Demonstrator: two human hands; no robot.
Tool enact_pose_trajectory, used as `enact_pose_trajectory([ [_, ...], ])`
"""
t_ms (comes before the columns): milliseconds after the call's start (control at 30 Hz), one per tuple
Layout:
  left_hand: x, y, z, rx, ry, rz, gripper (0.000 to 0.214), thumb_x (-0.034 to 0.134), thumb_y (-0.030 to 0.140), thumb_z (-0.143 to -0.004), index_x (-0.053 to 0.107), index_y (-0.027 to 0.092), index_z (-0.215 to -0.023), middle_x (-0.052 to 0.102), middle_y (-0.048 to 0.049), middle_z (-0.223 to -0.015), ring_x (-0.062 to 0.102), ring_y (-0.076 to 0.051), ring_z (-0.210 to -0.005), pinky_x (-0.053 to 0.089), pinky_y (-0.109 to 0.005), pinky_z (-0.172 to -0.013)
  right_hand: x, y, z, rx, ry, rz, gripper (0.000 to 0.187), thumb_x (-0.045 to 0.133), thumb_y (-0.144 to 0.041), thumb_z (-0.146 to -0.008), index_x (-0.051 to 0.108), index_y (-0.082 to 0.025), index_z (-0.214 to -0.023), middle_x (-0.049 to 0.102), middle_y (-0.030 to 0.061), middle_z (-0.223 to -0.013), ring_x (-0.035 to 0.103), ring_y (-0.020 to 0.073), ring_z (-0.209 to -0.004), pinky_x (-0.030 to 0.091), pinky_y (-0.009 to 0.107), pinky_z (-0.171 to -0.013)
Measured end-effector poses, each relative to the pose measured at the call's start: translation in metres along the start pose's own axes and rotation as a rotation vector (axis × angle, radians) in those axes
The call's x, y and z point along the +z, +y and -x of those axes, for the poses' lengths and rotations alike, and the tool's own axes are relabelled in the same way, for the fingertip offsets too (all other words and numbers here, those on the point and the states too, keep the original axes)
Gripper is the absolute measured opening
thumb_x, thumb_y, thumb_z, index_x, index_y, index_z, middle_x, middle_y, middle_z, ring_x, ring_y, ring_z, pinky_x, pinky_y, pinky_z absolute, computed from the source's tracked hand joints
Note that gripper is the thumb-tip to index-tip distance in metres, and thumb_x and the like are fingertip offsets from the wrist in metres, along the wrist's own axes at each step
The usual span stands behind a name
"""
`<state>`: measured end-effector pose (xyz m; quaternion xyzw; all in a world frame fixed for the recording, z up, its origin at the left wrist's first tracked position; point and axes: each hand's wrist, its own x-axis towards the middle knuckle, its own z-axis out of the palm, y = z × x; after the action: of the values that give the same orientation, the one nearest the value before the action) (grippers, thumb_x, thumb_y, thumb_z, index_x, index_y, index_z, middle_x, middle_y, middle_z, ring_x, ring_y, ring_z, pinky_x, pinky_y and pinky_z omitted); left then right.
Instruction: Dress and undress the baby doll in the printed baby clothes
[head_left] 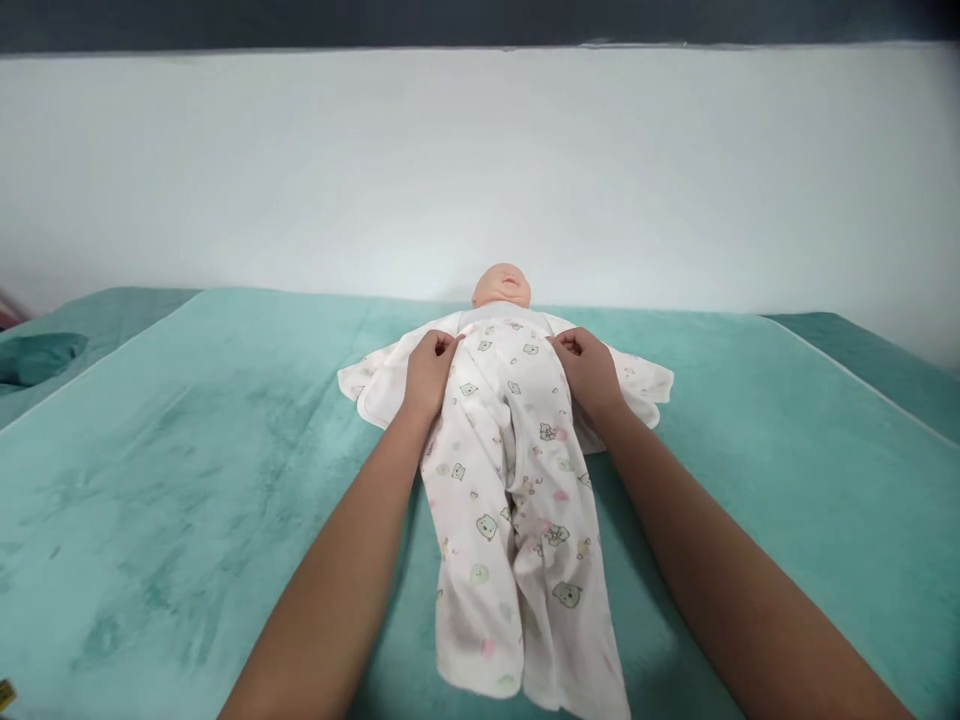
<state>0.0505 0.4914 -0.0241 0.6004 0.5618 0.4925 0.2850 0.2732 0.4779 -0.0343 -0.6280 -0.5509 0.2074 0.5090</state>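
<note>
A baby doll (501, 287) lies on its back on the bed, its head toward the wall. White printed baby pants (517, 450) cover its lower body, with the legs stretched toward me. My left hand (433, 370) pinches the waist of the pants on the left side. On the right side, my right hand (586, 370) pinches the same waist edge. Beneath the pants a white baby shirt (634, 385) spreads out, its sleeves flat to both sides. The doll's arms and legs are hidden by the cloth.
A green plush sheet (225, 430) covers the bed and shows darker brushed patches. Behind it rises a white wall (480, 160) with a dark band on top. A dark green bundle (41, 358) sits at the far left. Something small and yellow (6, 693) shows at the lower left corner.
</note>
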Motion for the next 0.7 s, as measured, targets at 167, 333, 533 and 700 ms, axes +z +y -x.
enact_pose_trajectory([
  [167, -0.021, 0.007, 0.019, -0.124, -0.173, 0.125, 0.010, 0.057, 0.026, -0.081, 0.059, 0.018, -0.075, 0.063, -0.0019, -0.079, 0.056, -0.018, -0.078, 0.041, -0.029, -0.070, -0.017, 0.006, 0.013, 0.044, -0.142, -0.030, 0.036, 0.060, -0.051, -0.081, 0.056, -0.020, -0.062, 0.057, -0.0002, -0.065, 0.047, 0.0156, -0.065, 0.037, 0.029, -0.061],
  [333, -0.033, 0.004, 0.032, -0.247, -0.270, 0.261, 0.026, 0.060, 0.013, -0.071, 0.063, 0.019, -0.096, 0.064, -0.0017, -0.081, 0.060, -0.017, -0.077, 0.046, -0.027, -0.070, -0.027, 0.020, 0.019, 0.213, -0.349, -0.216, 0.026, 0.069, -0.044, -0.073, 0.060, -0.021, -0.065, 0.055, -0.0014, -0.059, 0.045, 0.0129, -0.054, 0.037, 0.027, -0.051],
  [533, -0.040, -0.001, 0.045, -0.361, -0.297, 0.442, 0.027, 0.064, 0.018, -0.073, 0.067, 0.019, -0.100, 0.067, -0.0026, -0.084, 0.063, -0.016, -0.078, 0.049, -0.026, -0.069, -0.034, 0.014, 0.027, 0.243, -0.414, -0.531, 0.019, 0.078, -0.031, -0.066, 0.068, -0.023, -0.081, 0.063, -0.0023, -0.072, 0.053, 0.0110, -0.062, 0.042, 0.022, -0.054],
  [700, -0.046, 0.000, 0.056, -0.426, -0.351, 0.455, 0.020, 0.069, 0.026, -0.072, 0.068, 0.017, -0.090, 0.068, -0.0031, -0.080, 0.062, -0.014, -0.069, 0.048, -0.024, -0.061, -0.038, 0.011, 0.030, 0.244, -0.491, -0.638, 0.025, 0.081, -0.027, -0.066, 0.071, -0.025, -0.089, 0.069, -0.0011, -0.084, 0.061, 0.0145, -0.076, 0.049, 0.024, -0.065],
])
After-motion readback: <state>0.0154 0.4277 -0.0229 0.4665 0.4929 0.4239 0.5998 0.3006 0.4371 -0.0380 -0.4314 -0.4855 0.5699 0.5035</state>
